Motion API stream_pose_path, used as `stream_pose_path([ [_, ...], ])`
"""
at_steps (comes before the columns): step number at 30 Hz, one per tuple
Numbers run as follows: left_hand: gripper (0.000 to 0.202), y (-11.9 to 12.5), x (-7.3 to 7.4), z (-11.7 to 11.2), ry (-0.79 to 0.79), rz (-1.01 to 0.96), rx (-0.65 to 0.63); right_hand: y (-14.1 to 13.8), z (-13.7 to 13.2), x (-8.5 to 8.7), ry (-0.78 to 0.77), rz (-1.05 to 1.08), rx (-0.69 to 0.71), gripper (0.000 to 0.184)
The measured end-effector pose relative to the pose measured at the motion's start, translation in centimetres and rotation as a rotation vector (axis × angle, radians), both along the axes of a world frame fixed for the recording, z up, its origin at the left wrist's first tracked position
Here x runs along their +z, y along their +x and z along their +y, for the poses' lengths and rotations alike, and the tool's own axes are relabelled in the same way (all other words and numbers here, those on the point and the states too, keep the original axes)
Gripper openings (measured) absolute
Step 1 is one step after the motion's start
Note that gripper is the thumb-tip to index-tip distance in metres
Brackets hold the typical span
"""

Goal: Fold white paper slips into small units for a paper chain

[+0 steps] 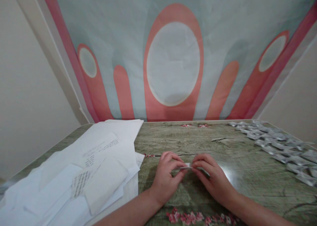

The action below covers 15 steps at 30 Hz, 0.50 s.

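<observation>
Work at a wood-patterned tabletop [173,138], seen from the head. Left of the hands, a broad heap of white sheets [117,125] spreads from the far edge to the near side — smooth, flat, overlapping at odd angles, several with lines of dark print; its near right part lies beside the left forearm. At the far right, a cluster of folded pieces [274,145], pale grey and pinched into bow-like shapes, lies in loose slanting rows, well apart from the right hand [210,174]. Pink flower prints [188,217] mark the grey-green grain, partly covered by the right forearm. Behind the table hangs a creased backdrop [133,27] with coral arches and pale ovals. At centre, between the hands and above the tabletop, is a small white slip [188,165], narrow and seemingly of paper — the left hand [168,173] pinches one end, the right hand the other, fingers curled
</observation>
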<state>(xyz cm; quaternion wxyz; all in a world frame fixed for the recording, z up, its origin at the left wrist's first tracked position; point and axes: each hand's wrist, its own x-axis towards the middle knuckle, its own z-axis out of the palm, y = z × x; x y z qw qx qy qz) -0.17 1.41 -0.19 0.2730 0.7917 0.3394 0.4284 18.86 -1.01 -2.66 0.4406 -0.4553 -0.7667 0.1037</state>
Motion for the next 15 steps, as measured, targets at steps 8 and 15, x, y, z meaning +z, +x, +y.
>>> stream_pose_path([
  [8,0.008,-0.3,-0.4,0.3,0.004,-0.061,0.152,1.0,1.2,-0.3,-0.268,0.229,-0.082,0.019],
  [15,0.026,-0.5,-0.6,0.7,0.081,0.002,0.154,0.6,0.8,0.2,-0.325,0.271,-0.017,0.018],
])
